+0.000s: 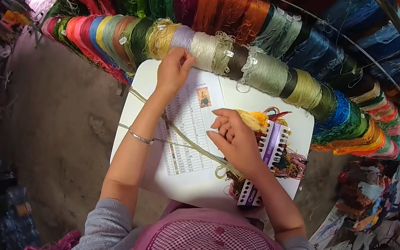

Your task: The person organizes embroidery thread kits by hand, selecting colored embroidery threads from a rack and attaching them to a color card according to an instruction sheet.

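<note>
My left hand (173, 71) is at the back edge of the white table (143, 80), its fingers curled against the lilac and cream skeins (202, 51) on the rod; what they pinch is too small to make out. My right hand (234, 137) hovers over the table's middle with fingers bent and apart, nothing visible between them. A pale green thread bundle (191, 144) runs under my left forearm toward my right wrist. Beneath lies a printed chart (188, 117) with a small picture. Right of it, a purple-and-white punched card (272, 147) carries coloured threads, with yellow threads (254, 120) at its top.
Rows of coloured skeins (230, 12) hang on rods behind the table. More orange and blue skeins (356, 136) curve round the right side. Bundles and bags (379, 231) lie at the right, and dark items (8, 209) stand on the floor at the lower left.
</note>
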The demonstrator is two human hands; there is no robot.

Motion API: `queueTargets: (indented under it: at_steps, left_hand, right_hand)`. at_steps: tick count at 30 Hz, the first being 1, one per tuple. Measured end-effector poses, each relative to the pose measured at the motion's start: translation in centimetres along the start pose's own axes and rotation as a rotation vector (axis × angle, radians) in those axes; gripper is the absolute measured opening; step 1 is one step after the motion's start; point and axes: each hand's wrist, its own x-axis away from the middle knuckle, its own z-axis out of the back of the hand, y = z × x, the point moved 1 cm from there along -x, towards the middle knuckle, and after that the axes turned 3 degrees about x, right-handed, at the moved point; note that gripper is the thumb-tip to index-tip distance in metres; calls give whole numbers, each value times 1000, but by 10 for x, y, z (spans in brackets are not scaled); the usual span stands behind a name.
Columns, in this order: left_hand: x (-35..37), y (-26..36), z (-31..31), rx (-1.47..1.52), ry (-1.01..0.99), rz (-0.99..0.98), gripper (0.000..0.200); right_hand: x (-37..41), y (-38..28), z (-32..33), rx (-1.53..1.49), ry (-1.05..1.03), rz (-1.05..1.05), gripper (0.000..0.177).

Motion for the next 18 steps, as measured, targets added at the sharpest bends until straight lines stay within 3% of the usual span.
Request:
queueTargets:
  at_steps: [5,7,18]
  left_hand:
    - [0,29,-13,-37,170,-94,15]
    - [-5,32,-15,-263,187,-127,12]
    - [-17,27,-11,-218,29,-43,13]
  right_hand:
    - [-14,6,-14,-30,-9,25,35]
    - [-13,9,-19,-55,-8,60,32]
    - [-8,19,-10,-152,-12,-33,28]
